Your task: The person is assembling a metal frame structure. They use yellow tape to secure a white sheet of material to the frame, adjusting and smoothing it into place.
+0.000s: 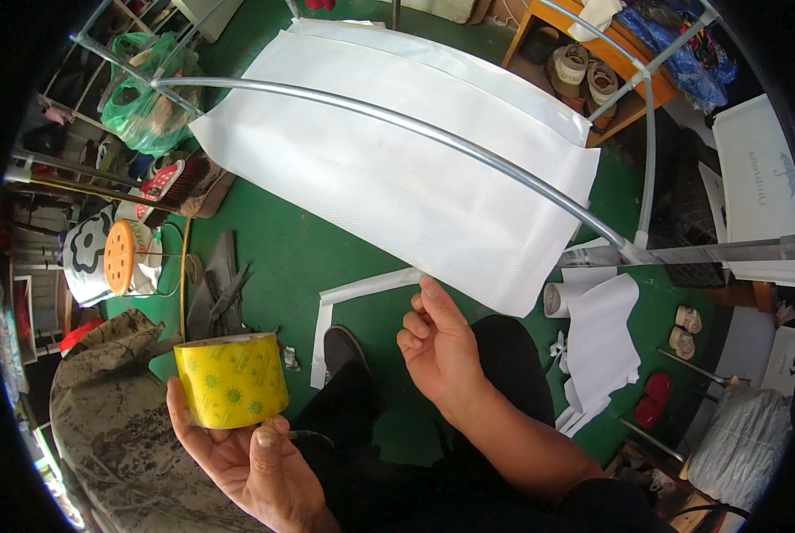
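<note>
My left hand (255, 471) holds a wide roll of yellow tape (228, 380) from below, with green printed shapes on its side. A thin curved sliver (313, 435) shows beside its thumb; what that is I cannot make out. My right hand (440, 346) is closed, fingers curled and thumb against the index finger. Its fingertips meet the end of a bent white strip (371, 284) in this view; whether they pinch it is unclear. Just beyond lies a large white sheet (388, 178), its far edge folded into a band, under a curved metal tube (397, 115).
Metal tubes form a frame around the sheet. White offcuts (602, 329) lie on the green floor right of my knee. A camouflage cloth (104, 417) and dark scraps (224, 298) are at left. Green bags (148, 107) hang far left; a wooden shelf (606, 133) with shoes stands far right.
</note>
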`<state>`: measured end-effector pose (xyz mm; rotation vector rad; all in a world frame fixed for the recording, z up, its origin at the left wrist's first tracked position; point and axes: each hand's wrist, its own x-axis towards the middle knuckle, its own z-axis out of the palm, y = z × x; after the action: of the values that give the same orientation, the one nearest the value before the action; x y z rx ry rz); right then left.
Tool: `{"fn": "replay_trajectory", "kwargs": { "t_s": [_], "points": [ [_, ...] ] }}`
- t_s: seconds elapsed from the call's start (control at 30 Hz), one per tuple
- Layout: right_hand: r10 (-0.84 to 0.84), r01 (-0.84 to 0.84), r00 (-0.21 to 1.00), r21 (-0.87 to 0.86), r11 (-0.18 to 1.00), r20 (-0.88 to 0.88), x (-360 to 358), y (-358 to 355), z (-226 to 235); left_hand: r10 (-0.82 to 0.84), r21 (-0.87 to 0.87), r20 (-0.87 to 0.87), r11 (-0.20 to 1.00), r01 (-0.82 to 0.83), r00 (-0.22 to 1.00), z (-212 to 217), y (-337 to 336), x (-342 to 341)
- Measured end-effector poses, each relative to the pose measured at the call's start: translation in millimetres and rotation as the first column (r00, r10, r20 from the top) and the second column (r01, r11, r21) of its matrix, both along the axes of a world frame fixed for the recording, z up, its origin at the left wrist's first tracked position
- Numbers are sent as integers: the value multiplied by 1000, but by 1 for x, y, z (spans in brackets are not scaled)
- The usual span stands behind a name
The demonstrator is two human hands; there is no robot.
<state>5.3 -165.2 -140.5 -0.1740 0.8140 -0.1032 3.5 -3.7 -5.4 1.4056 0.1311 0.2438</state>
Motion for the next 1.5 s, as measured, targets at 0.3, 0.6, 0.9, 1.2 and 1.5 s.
{"fn": "replay_trajectory", "kwargs": {
  "t_s": [0.3,0.6,0.9,1.2,1.5],
  "points": [
    [-35,35,999,-7,999,-27,11,-1,-7,-37,-9,-6,999,37,999,-2,1,2],
    [-65,64,995,-24,998,-71,19,-1,-19,-32,-8,-14,999,32,999,-1,-3,2],
    [-74,69,991,-51,996,-108,27,1,-19,-45,8,-24,999,45,999,-2,-1,2],
    [-87,75,989,-103,992,-121,33,3,-20,-40,5,-19,999,40,999,-1,-4,2],
    [-143,127,985,-165,978,-93,37,5,-29,-84,-10,-23,996,83,996,-2,0,1]
  ]
}}
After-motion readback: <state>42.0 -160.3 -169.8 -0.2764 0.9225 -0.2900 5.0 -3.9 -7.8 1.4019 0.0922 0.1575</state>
